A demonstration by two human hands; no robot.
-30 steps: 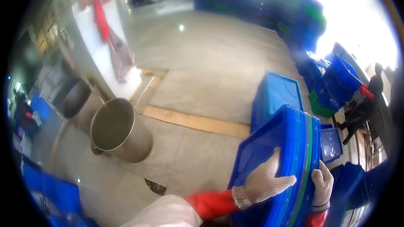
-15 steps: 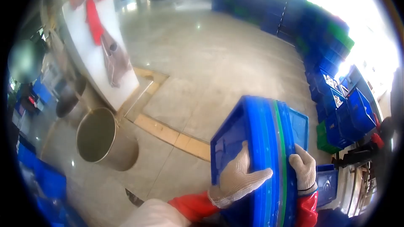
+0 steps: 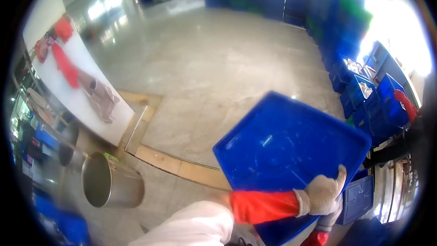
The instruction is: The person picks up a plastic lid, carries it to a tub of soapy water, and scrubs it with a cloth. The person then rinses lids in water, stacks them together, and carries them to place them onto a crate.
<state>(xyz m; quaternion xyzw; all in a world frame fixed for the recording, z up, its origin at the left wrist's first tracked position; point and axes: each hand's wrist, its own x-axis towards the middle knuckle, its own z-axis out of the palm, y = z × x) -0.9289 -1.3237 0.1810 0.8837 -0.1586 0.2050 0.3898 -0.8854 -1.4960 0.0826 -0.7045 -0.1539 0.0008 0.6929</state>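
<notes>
A large blue plastic tray (image 3: 287,141) fills the space in front of me, tilted with its broad shallow-rimmed face toward me. My left hand (image 3: 321,195), in a pale knitted glove under a red sleeve, reaches across that face and closes at its right edge, one finger pointing up. Just below it, my right hand (image 3: 330,218), also gloved, holds the same edge; the left hand partly covers it, and its fingers are mostly hidden. Any further trays behind this one are out of sight.
A metal drum (image 3: 129,187) stands at left beside a white panel (image 3: 102,130) with red gloves and a brownish garment. Blue crates (image 3: 371,120) line the right, some with pale contents. A dark blue crate (image 3: 358,199) and another person's red-gloved hand (image 3: 406,105) are nearby.
The tray stack, seen edge-on before with blue, grey and green layers, has turned to show a broad blue face. My left hand has moved right, beside my right hand. The view has shifted.
</notes>
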